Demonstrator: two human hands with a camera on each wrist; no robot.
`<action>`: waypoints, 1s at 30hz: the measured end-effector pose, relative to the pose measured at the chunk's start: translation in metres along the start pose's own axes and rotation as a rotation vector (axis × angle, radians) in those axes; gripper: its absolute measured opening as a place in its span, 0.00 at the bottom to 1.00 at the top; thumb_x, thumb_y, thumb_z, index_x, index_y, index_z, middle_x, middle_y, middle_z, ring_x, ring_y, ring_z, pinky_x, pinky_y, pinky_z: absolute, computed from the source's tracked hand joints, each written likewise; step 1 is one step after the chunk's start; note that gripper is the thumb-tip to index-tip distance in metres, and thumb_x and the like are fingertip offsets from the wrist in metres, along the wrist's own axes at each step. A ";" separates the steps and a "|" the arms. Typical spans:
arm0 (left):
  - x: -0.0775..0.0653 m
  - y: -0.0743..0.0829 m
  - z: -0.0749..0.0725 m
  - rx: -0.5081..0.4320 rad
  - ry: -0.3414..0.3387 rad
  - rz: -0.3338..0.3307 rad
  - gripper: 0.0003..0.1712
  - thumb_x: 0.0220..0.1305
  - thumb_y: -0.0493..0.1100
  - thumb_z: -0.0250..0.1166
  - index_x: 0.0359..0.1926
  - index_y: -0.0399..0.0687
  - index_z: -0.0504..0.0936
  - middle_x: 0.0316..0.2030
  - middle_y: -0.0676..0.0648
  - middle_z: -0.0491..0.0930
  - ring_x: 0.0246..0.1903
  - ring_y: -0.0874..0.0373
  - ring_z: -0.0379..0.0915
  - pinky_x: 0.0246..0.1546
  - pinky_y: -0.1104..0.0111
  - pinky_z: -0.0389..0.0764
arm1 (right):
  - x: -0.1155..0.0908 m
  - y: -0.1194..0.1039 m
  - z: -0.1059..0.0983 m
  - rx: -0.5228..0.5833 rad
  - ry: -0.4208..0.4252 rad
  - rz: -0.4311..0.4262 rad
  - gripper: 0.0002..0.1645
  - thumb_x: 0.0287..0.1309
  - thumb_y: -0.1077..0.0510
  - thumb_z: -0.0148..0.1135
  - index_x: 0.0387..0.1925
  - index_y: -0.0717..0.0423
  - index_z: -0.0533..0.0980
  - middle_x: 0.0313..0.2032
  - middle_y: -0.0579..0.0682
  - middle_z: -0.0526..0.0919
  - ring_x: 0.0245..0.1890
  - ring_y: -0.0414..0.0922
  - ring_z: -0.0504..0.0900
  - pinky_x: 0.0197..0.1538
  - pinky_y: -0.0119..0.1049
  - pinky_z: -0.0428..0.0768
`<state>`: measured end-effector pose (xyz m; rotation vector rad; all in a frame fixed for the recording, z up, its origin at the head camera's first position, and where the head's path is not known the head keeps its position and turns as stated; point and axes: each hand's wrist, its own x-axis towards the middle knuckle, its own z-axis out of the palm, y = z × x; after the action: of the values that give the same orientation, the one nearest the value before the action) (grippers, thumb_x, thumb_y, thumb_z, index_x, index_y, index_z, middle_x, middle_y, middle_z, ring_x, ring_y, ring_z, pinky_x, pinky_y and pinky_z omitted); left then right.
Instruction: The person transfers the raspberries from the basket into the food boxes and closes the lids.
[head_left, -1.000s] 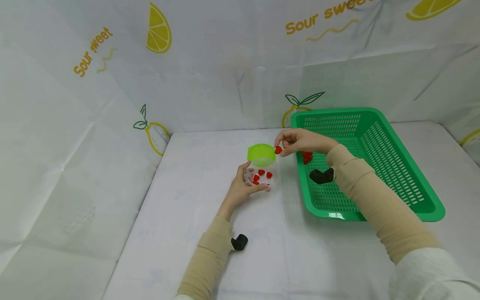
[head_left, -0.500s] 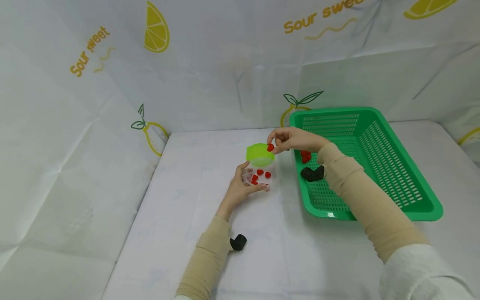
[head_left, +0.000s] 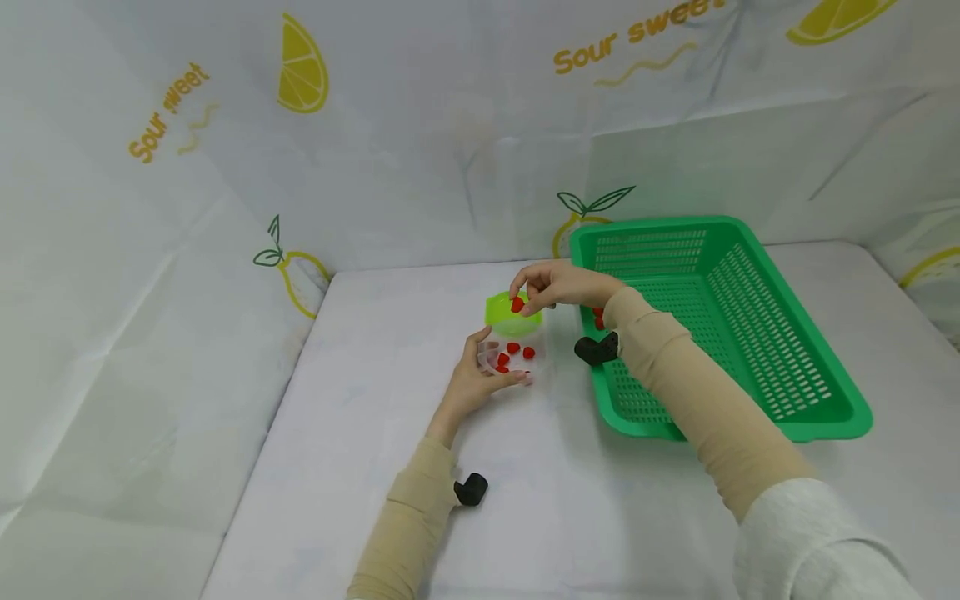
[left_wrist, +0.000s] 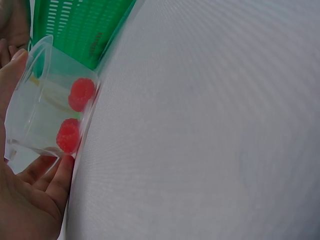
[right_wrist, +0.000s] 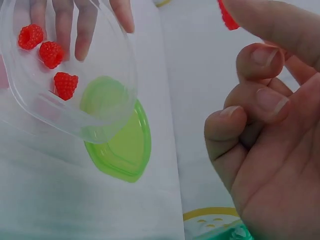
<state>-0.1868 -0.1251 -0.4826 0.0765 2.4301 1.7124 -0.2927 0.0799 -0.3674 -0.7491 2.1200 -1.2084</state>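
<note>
At the far side of the cup [left_wrist: 60,70], the right hand [head_left: 562,285], pinching a berry [head_left: 517,305], has moved leftward over the lid [head_left: 498,308], bringing that berry nearer to, but not into, the cup gripped by the left hand [head_left: 471,385].

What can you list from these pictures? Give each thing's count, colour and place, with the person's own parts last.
backdrop: one, white, behind and to the left
lemon prints: several, yellow and green, on the backdrop
lettering: two, orange, on the backdrop
table: one, white, before the backdrop
basket: one, green, table's right side
raspberries in the basket: at least two, red, partly hidden
container: one, clear, left of the basket
raspberries in the container: at least four, red
lid: one, lime green, just beyond the container
held raspberry: one, red, in the right hand
wrist pieces: two, black, one per arm
sleeves: two, beige
left hand: one, gripping the container
right hand: one, pinching the held raspberry
</note>
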 end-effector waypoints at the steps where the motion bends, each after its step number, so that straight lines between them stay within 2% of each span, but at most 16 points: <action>1: 0.000 0.000 -0.001 -0.001 0.000 0.000 0.56 0.41 0.60 0.75 0.68 0.71 0.51 0.61 0.56 0.67 0.39 0.56 0.74 0.41 0.67 0.75 | 0.002 0.000 0.001 -0.010 -0.007 0.013 0.16 0.54 0.57 0.64 0.45 0.54 0.74 0.21 0.50 0.70 0.24 0.44 0.67 0.32 0.33 0.67; 6: -0.001 -0.001 -0.003 -0.008 -0.009 -0.001 0.56 0.41 0.60 0.75 0.68 0.71 0.51 0.61 0.54 0.66 0.42 0.55 0.73 0.43 0.67 0.75 | 0.010 -0.001 0.006 -0.090 -0.071 0.078 0.17 0.54 0.57 0.64 0.46 0.56 0.74 0.19 0.47 0.69 0.25 0.45 0.66 0.31 0.32 0.66; 9: -0.001 -0.001 -0.003 -0.013 -0.010 -0.001 0.56 0.41 0.60 0.75 0.68 0.71 0.51 0.62 0.54 0.66 0.47 0.55 0.72 0.45 0.66 0.75 | 0.014 0.000 0.008 -0.123 -0.119 0.092 0.19 0.54 0.57 0.63 0.48 0.59 0.73 0.19 0.46 0.68 0.25 0.44 0.65 0.29 0.31 0.65; 12: -0.002 -0.001 -0.004 -0.016 -0.010 -0.004 0.56 0.41 0.59 0.75 0.68 0.71 0.51 0.62 0.54 0.66 0.48 0.54 0.72 0.45 0.65 0.76 | 0.018 0.003 0.010 -0.133 -0.152 0.097 0.20 0.54 0.58 0.63 0.48 0.60 0.73 0.19 0.47 0.68 0.24 0.43 0.64 0.28 0.30 0.63; 22: 0.000 0.001 -0.004 -0.005 -0.009 -0.004 0.55 0.42 0.59 0.75 0.68 0.71 0.51 0.62 0.53 0.66 0.51 0.55 0.73 0.49 0.63 0.76 | 0.023 0.004 0.012 -0.179 -0.189 0.150 0.20 0.53 0.59 0.64 0.49 0.59 0.74 0.19 0.46 0.70 0.20 0.40 0.62 0.26 0.30 0.60; 30: 0.001 0.000 -0.003 -0.012 -0.010 -0.006 0.55 0.42 0.59 0.75 0.67 0.72 0.51 0.62 0.54 0.66 0.51 0.55 0.72 0.49 0.63 0.76 | 0.026 0.008 0.014 -0.202 -0.216 0.144 0.19 0.53 0.61 0.63 0.48 0.59 0.75 0.19 0.43 0.72 0.19 0.40 0.62 0.23 0.28 0.59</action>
<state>-0.1880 -0.1277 -0.4823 0.0762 2.4108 1.7198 -0.3017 0.0570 -0.3857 -0.7620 2.0938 -0.8079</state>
